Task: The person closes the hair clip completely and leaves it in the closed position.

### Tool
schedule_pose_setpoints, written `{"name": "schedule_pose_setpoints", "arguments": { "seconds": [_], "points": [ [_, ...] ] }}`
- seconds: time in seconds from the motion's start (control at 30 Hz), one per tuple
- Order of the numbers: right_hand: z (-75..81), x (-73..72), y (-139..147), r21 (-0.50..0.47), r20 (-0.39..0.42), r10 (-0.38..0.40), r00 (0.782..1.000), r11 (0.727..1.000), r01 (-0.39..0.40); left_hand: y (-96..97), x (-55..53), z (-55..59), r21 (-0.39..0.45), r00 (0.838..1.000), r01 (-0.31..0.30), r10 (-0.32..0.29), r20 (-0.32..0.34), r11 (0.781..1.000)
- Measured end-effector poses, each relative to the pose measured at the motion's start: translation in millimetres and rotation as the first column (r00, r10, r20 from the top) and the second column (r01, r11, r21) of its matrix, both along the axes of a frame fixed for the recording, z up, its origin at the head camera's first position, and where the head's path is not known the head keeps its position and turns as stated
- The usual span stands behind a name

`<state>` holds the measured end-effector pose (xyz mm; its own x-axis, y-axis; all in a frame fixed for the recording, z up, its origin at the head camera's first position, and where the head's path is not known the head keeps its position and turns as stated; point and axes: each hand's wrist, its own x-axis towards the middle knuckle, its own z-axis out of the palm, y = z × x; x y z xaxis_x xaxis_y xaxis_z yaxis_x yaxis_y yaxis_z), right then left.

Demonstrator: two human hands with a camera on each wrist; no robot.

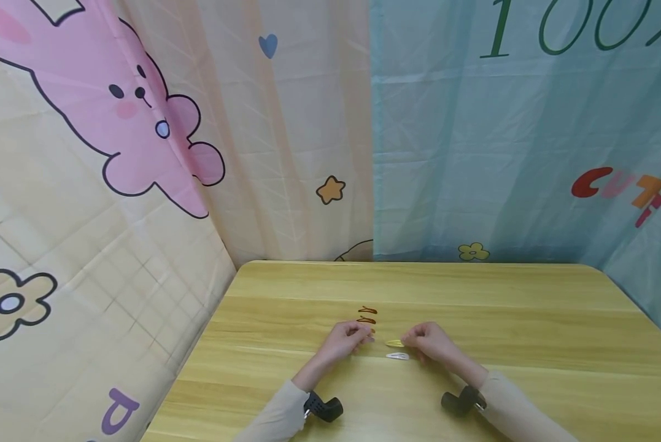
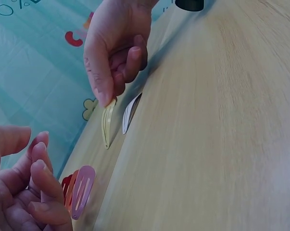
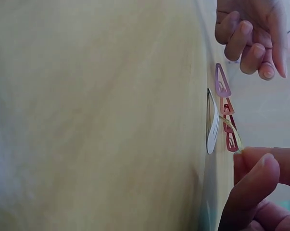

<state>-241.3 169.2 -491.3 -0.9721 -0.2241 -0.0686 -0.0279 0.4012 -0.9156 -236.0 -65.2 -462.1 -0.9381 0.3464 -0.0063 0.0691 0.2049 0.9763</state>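
Okay, so over on the left hung a pale cloth (image 1: 159,245) with a big pink bunny (image 1: 81,80) printed on it, right by a wood-look desk (image 1: 286,294). Next came a light left sleeve (image 1: 283,411) with a black wrist device (image 1: 326,408) at the cuff.

The left hand (image 1: 344,342) was just above the desk, fingers loosely curled, thumb apart from them. Its grip wasn't pinching anything that I could see.

Right beside those fingers was a neat little row of snap clips on the desk: a purple clip (image 2: 83,193) closest to the person, then an orange clip (image 3: 227,107) and two red clips (image 3: 232,142) farther off.

A bit right of that row lay a white clip (image 1: 398,356), with a yellow clip (image 1: 393,344) just beyond it. The right hand (image 1: 432,342) had the yellow one by its end, grip pinched between thumb and forefinger; couldn't tell if the other tip touched the desk.

Past that was the right sleeve (image 1: 520,402), same light color, and a bluish cloth (image 1: 529,141) with lettering hung behind.
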Motion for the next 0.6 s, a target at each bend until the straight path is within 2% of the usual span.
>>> {"name": "schedule_pose_setpoints", "arguments": {
  "seconds": [0.23, 0.4, 0.5, 0.6],
  "points": [
    [-3.3, 0.8, 2.9, 0.066, -0.016, -0.015, 1.0, 0.998, 0.017, 2.3, 1.9, 1.1, -0.005, 1.0, 0.002, -0.002, -0.009, 1.0],
    [-2.7, 0.9, 5.0, 0.079, -0.004, -0.029, 1.0, 0.996, 0.029, 2.9, 1.5, 1.2, -0.022, 1.0, 0.007, -0.007, -0.01, 1.0],
    [-2.4, -0.2, 5.9, 0.09, 0.007, -0.038, 0.999, 0.995, 0.037, 3.2, -1.5, -2.6, -0.027, 1.0, 0.011, -0.011, 0.001, 1.0],
    [-2.0, -1.3, 6.3, 0.105, 0.019, -0.046, 0.999, 0.994, 0.044, 2.8, -8.4, -14.7, -0.03, 1.0, 0.012, -0.012, 0.002, 0.999]
  ]
}}
